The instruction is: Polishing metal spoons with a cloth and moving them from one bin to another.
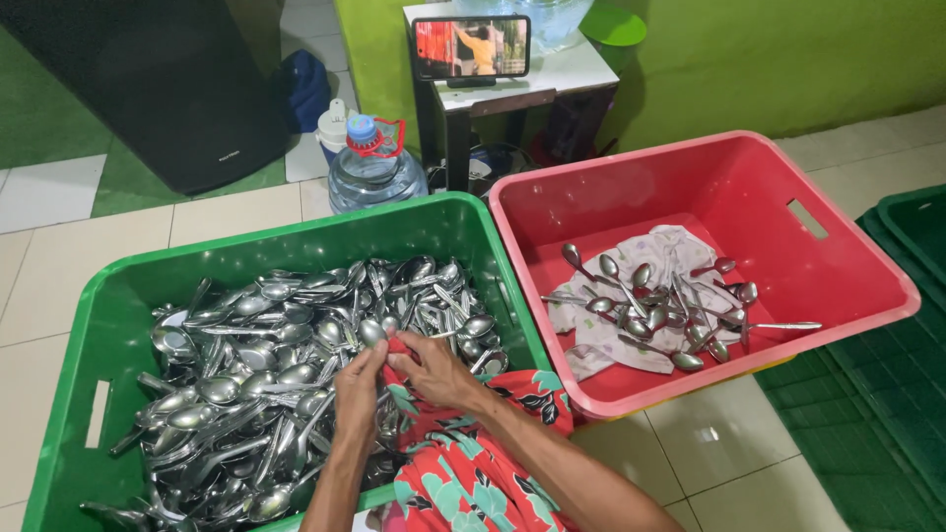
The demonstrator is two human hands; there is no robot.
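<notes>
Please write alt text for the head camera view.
Two hands, left hand and right hand, rub a spoon with a red floral cloth over a green crate of spoons; a red crate beside it holds fewer.

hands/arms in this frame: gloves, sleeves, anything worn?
Both are bare: no gloves and no sleeves on the forearms as far as the frame shows. The left hand and right hand show no rings, watch or bands that I can make out. Lean forearms, fingers fully uncovered.
</notes>
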